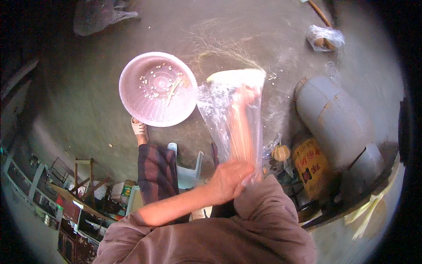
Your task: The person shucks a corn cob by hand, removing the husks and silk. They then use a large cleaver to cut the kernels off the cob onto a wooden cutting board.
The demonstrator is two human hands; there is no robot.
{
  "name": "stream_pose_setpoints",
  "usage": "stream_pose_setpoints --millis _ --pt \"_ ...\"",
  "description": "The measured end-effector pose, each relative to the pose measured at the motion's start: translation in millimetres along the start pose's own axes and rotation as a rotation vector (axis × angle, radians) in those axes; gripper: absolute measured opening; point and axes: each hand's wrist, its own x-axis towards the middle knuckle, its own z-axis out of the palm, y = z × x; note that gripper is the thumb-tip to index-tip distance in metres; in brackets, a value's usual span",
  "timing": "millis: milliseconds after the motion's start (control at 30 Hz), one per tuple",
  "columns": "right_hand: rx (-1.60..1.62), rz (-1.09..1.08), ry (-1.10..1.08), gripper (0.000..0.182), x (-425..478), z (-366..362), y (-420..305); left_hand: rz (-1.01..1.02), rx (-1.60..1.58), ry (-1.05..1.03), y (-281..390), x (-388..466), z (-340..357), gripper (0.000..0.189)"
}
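Note:
A clear plastic bag (214, 109) is stretched over my right forearm, which reaches forward inside it. My right hand (245, 94) shows blurred through the film near the far end of the bag. A pale, overexposed mass or bag end (237, 76) lies just beyond the fingers; I cannot tell what it is or whether they hold it. My left hand (230, 180) crosses my body and grips the near end of the bag around the right forearm. To the left of the bag stands a pink plastic basket (158, 118) with small pale pieces and a thin stick inside.
Dry plant strands (224, 49) lie on the concrete floor beyond the bag. At right are a grey metal cylinder (336, 118), a yellow printed sack (310, 165) and a small ribbed pumpkin (281, 152). A pale blue plastic stool (189, 171) is by my legs. Cluttered shelving (79, 214) stands at lower left.

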Motion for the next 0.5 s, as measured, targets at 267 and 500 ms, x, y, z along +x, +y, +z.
stream_pose_setpoints --millis 267,500 --pt "0.454 0.141 -0.141 0.06 -67.7 -87.6 -1.3 -0.064 -0.2 -0.211 70.2 -63.2 34.4 0.011" --pt "0.708 0.189 -0.287 0.06 -117.5 -143.8 -5.8 -0.106 -0.203 -0.344 96.3 -100.7 32.0 0.01"
